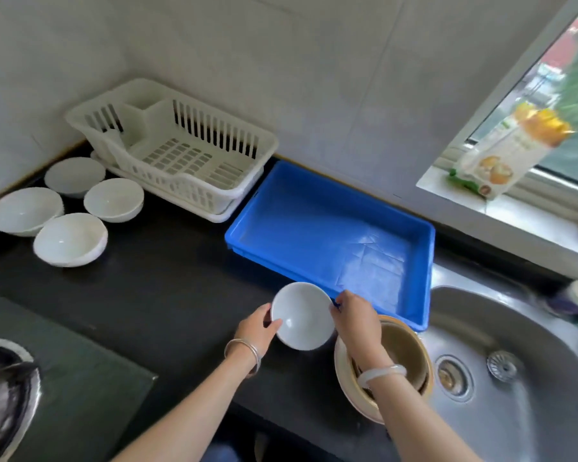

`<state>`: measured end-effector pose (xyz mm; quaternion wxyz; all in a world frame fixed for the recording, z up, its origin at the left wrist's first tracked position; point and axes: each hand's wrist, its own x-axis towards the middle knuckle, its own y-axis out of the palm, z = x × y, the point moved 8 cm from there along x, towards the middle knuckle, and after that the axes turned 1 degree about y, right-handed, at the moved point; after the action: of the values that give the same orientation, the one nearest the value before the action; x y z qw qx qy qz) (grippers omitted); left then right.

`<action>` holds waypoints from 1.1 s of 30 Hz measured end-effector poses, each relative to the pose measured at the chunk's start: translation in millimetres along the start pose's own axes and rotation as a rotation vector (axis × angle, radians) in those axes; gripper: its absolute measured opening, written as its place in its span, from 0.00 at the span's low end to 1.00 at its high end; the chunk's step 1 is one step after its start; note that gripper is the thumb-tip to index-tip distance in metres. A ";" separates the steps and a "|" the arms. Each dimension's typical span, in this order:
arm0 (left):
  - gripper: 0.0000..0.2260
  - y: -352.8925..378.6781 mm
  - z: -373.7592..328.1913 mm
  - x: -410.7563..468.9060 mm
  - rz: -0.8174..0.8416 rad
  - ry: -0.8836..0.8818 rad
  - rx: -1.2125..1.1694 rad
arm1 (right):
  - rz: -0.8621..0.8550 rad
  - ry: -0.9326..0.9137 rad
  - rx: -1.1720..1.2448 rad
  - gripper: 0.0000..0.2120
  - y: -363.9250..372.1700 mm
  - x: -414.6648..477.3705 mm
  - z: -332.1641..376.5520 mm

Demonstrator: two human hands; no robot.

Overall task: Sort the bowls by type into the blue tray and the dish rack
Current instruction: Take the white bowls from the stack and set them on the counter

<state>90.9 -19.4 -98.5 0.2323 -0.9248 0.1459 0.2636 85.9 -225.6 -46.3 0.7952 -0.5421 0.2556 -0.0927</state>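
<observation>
A glossy black stone counter (pixel 167 295) runs below a pale tiled wall (pixel 281 61), with the rectangular blue plastic tray (pixel 427 261) lying bare against that wall. Left of the tray stand the slotted white plastic dish rack (pixel 181 155) and four round white bowls (pixel 70 240); right of it lies a brushed steel sink (pixel 514 345). At the tray's near edge the left hand (pixel 257 328) and right hand (pixel 356 316) both grip the rim of a smooth white ceramic bowl (pixel 302 316), tilted above the counter, just beside stacked tan bowls (pixel 404 348).

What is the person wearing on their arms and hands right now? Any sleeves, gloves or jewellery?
No gloves or sleeves show: both forearms are bare. The left hand has thin silver metal bangles at its wrist. The right hand has one thick, pale, translucent bangle at its wrist. No rings are visible.
</observation>
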 end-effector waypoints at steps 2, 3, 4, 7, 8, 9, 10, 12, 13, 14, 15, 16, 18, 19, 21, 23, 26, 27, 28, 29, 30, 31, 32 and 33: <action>0.20 5.1 4.0 -2.5 0.005 -0.024 0.007 | 0.025 -0.002 -0.068 0.09 3.4 -0.7 0.8; 0.21 5.9 6.0 -2.8 0.003 -0.033 0.001 | 0.035 -0.010 -0.091 0.09 5.1 -0.3 3.3; 0.21 6.5 7.7 -2.9 0.000 -0.041 -0.018 | 0.041 -0.015 -0.107 0.10 6.5 -0.1 6.1; 0.19 7.6 10.3 -2.3 -0.002 -0.049 -0.107 | 0.035 -0.030 -0.128 0.12 10.0 1.1 11.7; 0.19 8.2 10.8 -1.9 -0.002 -0.048 -0.131 | 0.032 -0.030 -0.127 0.12 10.5 1.5 12.4; 0.19 8.5 11.3 -1.5 -0.001 -0.047 -0.151 | 0.033 -0.026 -0.121 0.12 10.8 2.0 12.5; 0.19 9.1 11.8 -1.3 0.002 -0.048 -0.171 | 0.034 -0.025 -0.114 0.11 10.9 2.8 13.1; 0.19 11.4 14.1 -1.5 0.015 -0.059 -0.224 | 0.029 -0.029 -0.111 0.08 10.3 4.6 14.8; 0.19 12.6 15.8 -1.8 0.021 -0.068 -0.256 | 0.022 -0.035 -0.117 0.07 9.0 4.7 16.2; 0.19 13.6 17.2 -1.9 0.024 -0.076 -0.285 | 0.014 -0.043 -0.125 0.07 7.2 4.0 17.8; 0.18 14.2 18.3 -1.8 0.029 -0.084 -0.309 | 0.006 -0.053 -0.133 0.06 5.3 3.1 19.2; 0.18 15.0 19.0 -1.2 0.037 -0.092 -0.329 | -0.001 -0.062 -0.140 0.07 3.4 1.9 20.1; 0.18 16.6 19.3 0.4 0.056 -0.108 -0.374 | -0.014 -0.072 -0.139 0.07 -0.6 -1.2 20.8; 0.18 17.0 19.4 1.4 0.061 -0.116 -0.392 | -0.022 -0.072 -0.126 0.08 -2.4 -2.8 20.4; 0.18 18.3 19.4 3.5 0.068 -0.132 -0.427 | -0.039 -0.066 -0.088 0.07 -5.6 -5.5 19.2; 0.18 20.4 19.5 5.0 0.083 -0.151 -0.479 | -0.046 -0.047 -0.043 0.07 -7.7 -7.8 15.5; 0.19 22.9 19.8 6.0 0.098 -0.195 -0.552 | -0.021 0.030 0.140 0.05 -11.6 -9.3 1.9; 0.20 22.5 19.6 6.5 0.095 -0.203 -0.563 | -0.011 0.053 0.213 0.04 -13.1 -9.2 -2.7; 0.20 21.8 18.7 6.8 0.091 -0.204 -0.573 | -0.003 0.065 0.271 0.03 -14.3 -9.0 -6.3; 0.20 20.6 17.4 6.9 0.086 -0.202 -0.581 | 0.004 0.069 0.312 0.04 -15.3 -8.5 -8.8; 0.20 19.0 16.2 7.0 0.079 -0.202 -0.582 | 0.010 0.070 0.340 0.04 -16.5 -7.9 -10.5; 0.20 16.8 15.7 7.3 0.068 -0.204 -0.574 | 0.016 0.071 0.361 0.06 -17.5 -7.6 -11.4; 0.20 13.2 15.8 7.6 0.054 -0.206 -0.561 | 0.021 0.069 0.383 0.08 -18.3 -7.2 -11.2; 0.20 8.6 16.2 7.9 0.040 -0.205 -0.550 | 0.023 0.062 0.407 0.10 -19.1 -6.6 -10.1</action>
<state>87.2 -19.7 -118.1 -0.0187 -0.9185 0.0630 0.3898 77.6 -238.6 -29.8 0.8810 -0.3642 0.2621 -0.1498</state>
